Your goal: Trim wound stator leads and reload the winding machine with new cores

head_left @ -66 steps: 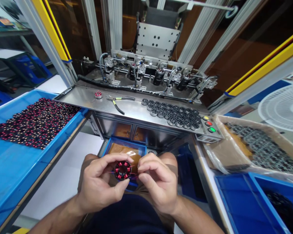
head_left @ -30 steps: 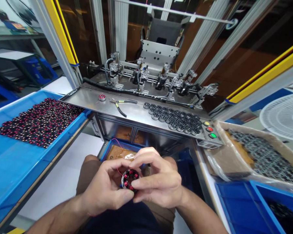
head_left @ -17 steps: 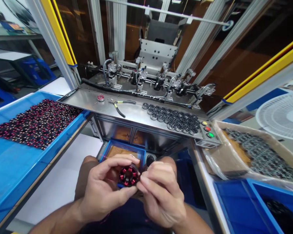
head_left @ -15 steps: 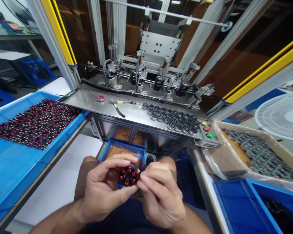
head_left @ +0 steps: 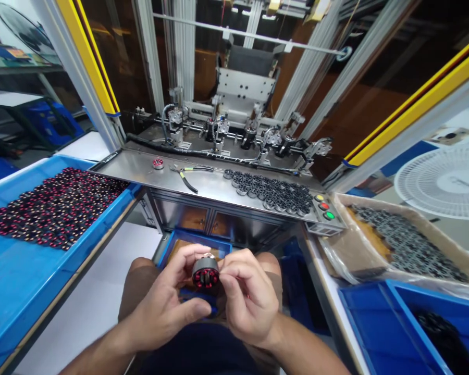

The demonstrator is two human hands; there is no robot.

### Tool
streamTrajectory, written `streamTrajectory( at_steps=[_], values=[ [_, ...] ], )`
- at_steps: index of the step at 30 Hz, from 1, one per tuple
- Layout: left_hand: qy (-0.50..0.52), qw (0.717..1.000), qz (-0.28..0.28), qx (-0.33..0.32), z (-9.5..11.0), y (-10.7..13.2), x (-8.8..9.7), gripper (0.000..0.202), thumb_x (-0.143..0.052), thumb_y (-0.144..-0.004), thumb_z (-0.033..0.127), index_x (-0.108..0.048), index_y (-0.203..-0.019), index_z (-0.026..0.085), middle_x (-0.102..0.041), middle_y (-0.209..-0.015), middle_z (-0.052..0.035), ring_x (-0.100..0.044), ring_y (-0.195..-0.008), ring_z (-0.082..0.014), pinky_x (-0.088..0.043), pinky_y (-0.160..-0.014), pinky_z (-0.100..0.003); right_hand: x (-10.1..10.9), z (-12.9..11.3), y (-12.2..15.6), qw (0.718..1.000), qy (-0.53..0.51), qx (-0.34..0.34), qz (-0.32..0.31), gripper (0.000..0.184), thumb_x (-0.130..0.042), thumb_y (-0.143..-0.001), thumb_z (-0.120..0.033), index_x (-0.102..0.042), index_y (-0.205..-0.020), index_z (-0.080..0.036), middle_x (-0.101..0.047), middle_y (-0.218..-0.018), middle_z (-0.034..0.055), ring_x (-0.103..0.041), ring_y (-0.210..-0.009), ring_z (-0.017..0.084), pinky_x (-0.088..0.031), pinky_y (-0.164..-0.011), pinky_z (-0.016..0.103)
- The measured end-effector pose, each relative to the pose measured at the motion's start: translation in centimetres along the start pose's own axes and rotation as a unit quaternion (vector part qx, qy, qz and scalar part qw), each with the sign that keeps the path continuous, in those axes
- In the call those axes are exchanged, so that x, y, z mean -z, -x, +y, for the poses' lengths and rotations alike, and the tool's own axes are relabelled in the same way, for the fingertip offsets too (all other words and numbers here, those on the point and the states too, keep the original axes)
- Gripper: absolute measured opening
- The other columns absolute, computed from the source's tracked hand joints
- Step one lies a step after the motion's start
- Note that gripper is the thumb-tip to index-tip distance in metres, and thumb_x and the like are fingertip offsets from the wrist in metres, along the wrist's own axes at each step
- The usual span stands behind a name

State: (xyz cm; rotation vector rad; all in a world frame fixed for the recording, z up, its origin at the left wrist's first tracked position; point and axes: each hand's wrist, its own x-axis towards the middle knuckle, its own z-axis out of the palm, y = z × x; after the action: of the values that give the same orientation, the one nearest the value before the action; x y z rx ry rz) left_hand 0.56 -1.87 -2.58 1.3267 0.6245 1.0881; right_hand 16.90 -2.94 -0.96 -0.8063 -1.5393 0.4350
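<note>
A round motor stator [head_left: 205, 272] with a grey outer ring and red copper windings is held over my lap, its wound face tilted toward me. The fingers of my left hand [head_left: 168, 302] hold it from behind and from the left, while the thumb sticks out below, apart from it. My right hand [head_left: 250, 297] is closed at the stator's right edge, thumb and forefinger pinched together. Whatever lies in that pinch is too small to make out; a hint of red shows among the right fingers.
Ahead, a metal shelf [head_left: 140, 169] carries one red-wound stator [head_left: 158, 164], pliers [head_left: 187, 177], many dark rings [head_left: 269, 190] and a button box [head_left: 324, 208]. Wound stators fill part of the blue tray [head_left: 8, 271] at left. At right stand a parts carton [head_left: 344, 245], blue bin [head_left: 367, 312] and fan [head_left: 445, 182].
The stator has tipped so more of its grey outer side shows. My left thumb has come off its lower edge and dropped away. My right hand has shifted slightly left.
</note>
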Motion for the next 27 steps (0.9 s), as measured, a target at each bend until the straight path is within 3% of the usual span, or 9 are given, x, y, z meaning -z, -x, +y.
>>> streamTrajectory(
  at_steps=[4, 6, 12, 15, 17, 20, 24, 27],
  values=[
    [0.057, 0.997, -0.041, 0.03, -0.2, 0.1, 0.8, 0.036, -0.066, -0.088, 0.039, -0.059, -0.123, 0.03, -0.069, -0.093, -0.0018, -0.067, -0.08, -0.014, -0.056, -0.073, -0.022, 0.5, 0.1, -0.2, 1.0, 0.009, 0.013, -0.023, 0.017, -0.056, -0.087, -0.005, -0.062, -0.092, -0.02, -0.063, -0.078, 0.0042, -0.059, -0.072, 0.016, -0.051, -0.062, 0.03],
    [0.091, 0.994, -0.045, 0.035, -0.2, 0.0, 0.6, 0.031, -0.062, -0.091, 0.038, -0.06, -0.121, 0.029, -0.069, -0.088, -0.0018, -0.068, -0.077, -0.0142, -0.056, -0.071, -0.023, 0.7, 0.1, -0.4, 0.999, 0.017, 0.018, -0.033, 0.018, -0.057, -0.086, -0.003, -0.062, -0.092, -0.019, -0.062, -0.077, 0.0039, -0.058, -0.071, 0.016, -0.05, -0.061, 0.029],
    [0.139, 0.989, -0.049, 0.003, -0.6, -0.5, 0.2, 0.034, -0.061, -0.093, 0.033, -0.059, -0.126, 0.028, -0.069, -0.093, -0.0047, -0.068, -0.081, -0.0154, -0.057, -0.073, -0.025, 1.0, -0.5, -0.8, 0.999, 0.043, 0.01, -0.029, 0.018, -0.057, -0.085, -0.001, -0.063, -0.087, -0.017, -0.06, -0.073, 0.0026, -0.057, -0.069, 0.014, -0.048, -0.061, 0.027],
    [0.167, 0.984, -0.064, -0.013, -0.6, -0.4, 0.4, 0.03, -0.062, -0.092, 0.032, -0.063, -0.121, 0.029, -0.062, -0.116, -0.0072, -0.068, -0.087, -0.0158, -0.057, -0.073, -0.025, 1.0, -0.8, -1.0, 0.999, 0.033, -0.022, -0.02, 0.016, -0.057, -0.086, -0.002, -0.063, -0.084, -0.016, -0.06, -0.073, 0.0025, -0.058, -0.07, 0.014, -0.047, -0.062, 0.026],
    [0.162, 0.985, -0.058, -0.028, -0.5, -0.3, 0.6, 0.021, -0.065, -0.09, 0.029, -0.067, -0.111, 0.026, -0.055, -0.128, -0.0072, -0.067, -0.095, -0.0161, -0.056, -0.079, -0.025, 1.0, -0.9, -1.1, 0.998, 0.019, -0.049, -0.022, 0.015, -0.057, -0.088, -0.004, -0.063, -0.082, -0.016, -0.06, -0.073, 0.0023, -0.058, -0.07, 0.013, -0.048, -0.063, 0.025],
    [0.152, 0.986, -0.031, -0.061, -0.3, -0.1, 0.6, 0.014, -0.069, -0.087, 0.024, -0.067, -0.102, 0.024, -0.058, -0.125, -0.0061, -0.063, -0.111, -0.0187, -0.052, -0.096, -0.029, 1.0, -0.9, -1.2, 0.997, 0.005, -0.069, -0.025, 0.014, -0.058, -0.089, -0.006, -0.063, -0.08, -0.016, -0.059, -0.072, 0.0021, -0.057, -0.069, 0.014, -0.048, -0.063, 0.026],
    [0.196, 0.978, 0.01, -0.064, -0.4, -0.3, 0.2, 0.03, -0.076, -0.081, 0.027, -0.061, -0.106, 0.028, -0.06, -0.127, -0.0046, -0.057, -0.126, -0.0255, -0.049, -0.103, -0.037, 1.3, -0.7, -1.4, 0.999, -0.008, -0.026, -0.045, 0.013, -0.057, -0.087, -0.004, -0.063, -0.084, -0.016, -0.061, -0.072, 0.0031, -0.058, -0.069, 0.014, -0.049, -0.064, 0.027],
    [0.203, 0.979, -0.004, 0.012, -0.8, -0.5, -0.1, 0.05, -0.083, -0.073, 0.035, -0.058, -0.114, 0.025, -0.064, -0.121, -0.0074, -0.065, -0.112, -0.0225, -0.054, -0.093, -0.029, 1.8, -0.5, -1.5, 0.997, 0.005, 0.024, -0.077, 0.015, -0.059, -0.085, -0.002, -0.064, -0.089, -0.015, -0.064, -0.076, 0.0056, -0.06, -0.072, 0.016, -0.052, -0.065, 0.028]
  ],
)
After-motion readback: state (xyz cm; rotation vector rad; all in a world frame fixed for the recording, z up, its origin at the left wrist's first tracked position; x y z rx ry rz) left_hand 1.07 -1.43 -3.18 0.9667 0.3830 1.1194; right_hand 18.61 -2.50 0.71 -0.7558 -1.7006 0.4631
